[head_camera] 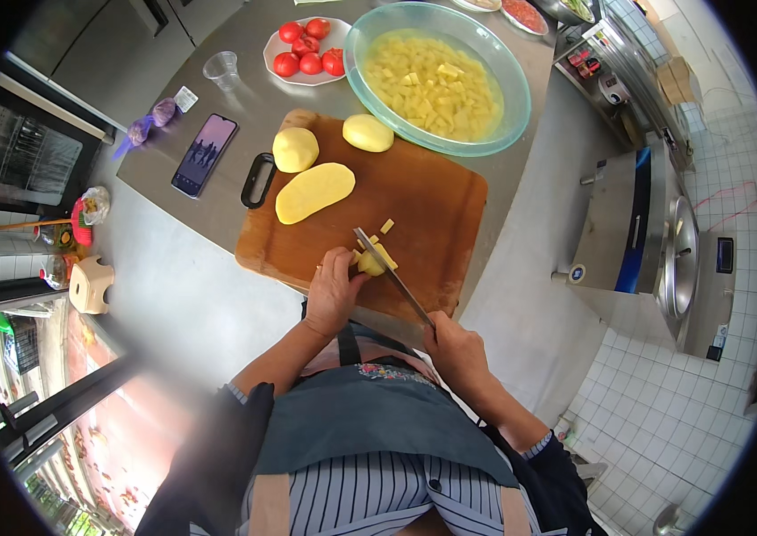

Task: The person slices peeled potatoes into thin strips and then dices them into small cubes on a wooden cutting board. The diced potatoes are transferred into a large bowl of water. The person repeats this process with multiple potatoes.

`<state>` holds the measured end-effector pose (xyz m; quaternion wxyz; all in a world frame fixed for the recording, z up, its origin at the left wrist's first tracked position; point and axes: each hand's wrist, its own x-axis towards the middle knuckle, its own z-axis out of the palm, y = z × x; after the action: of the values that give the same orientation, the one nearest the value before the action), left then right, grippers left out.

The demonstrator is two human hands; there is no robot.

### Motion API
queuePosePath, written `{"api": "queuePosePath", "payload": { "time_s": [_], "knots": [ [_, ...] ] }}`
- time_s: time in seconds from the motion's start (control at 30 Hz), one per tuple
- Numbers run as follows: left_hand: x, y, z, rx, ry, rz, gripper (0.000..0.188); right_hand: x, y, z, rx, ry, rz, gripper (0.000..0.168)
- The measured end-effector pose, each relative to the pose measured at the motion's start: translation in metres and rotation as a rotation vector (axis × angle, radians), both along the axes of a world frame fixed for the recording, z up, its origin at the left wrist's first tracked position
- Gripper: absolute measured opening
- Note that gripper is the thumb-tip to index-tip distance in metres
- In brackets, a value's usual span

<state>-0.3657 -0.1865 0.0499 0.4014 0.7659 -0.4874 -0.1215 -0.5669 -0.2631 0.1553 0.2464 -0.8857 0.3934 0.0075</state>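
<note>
My right hand (456, 348) grips the handle end of a kitchen knife (393, 276), whose blade lies across some cut potato pieces (373, 262). Close to the blade, my left hand (335, 288) holds the potato pieces with bent fingers. Beneath them is a brown wooden cutting board (418, 201) with a black handle at its left edge. A large flat-cut peeled potato (315, 193) rests on the board, with two rounder peeled potatoes, one at the left (296, 150) and one by the bowl (368, 132). A small cut stick (387, 226) lies beyond the knife tip.
A big clear bowl (522, 100) of diced potato in water stands behind the board. Left of it are a white plate (270, 50) of red tomatoes, a plastic cup (221, 70), a phone (205, 156) and purple-wrapped bulbs (151, 122). A stool (91, 285) stands on the floor.
</note>
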Motion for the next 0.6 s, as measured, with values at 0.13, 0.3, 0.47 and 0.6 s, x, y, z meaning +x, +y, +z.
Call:
{"api": "queuePosePath", "payload": {
  "time_s": [0.13, 0.3, 0.47, 0.6],
  "knots": [
    [0.001, 0.002, 0.007, -0.023, 0.144, 0.003, 0.046, 0.001, -0.004, -0.007, 0.015, -0.043, 0.034, 0.01],
    [0.002, -0.001, 0.005, -0.011, 0.09, -0.006, 0.04, 0.011, 0.002, -0.015, 0.026, -0.018, 0.039, 0.01],
    [0.003, -0.002, 0.003, -0.017, 0.011, -0.008, 0.035, 0.012, -0.001, 0.015, 0.046, 0.014, 0.059, 0.009],
    [0.003, 0.0, 0.008, -0.048, 0.072, -0.011, 0.034, 0.006, -0.002, 0.029, 0.049, 0.021, 0.049, 0.012]
  ]
}}
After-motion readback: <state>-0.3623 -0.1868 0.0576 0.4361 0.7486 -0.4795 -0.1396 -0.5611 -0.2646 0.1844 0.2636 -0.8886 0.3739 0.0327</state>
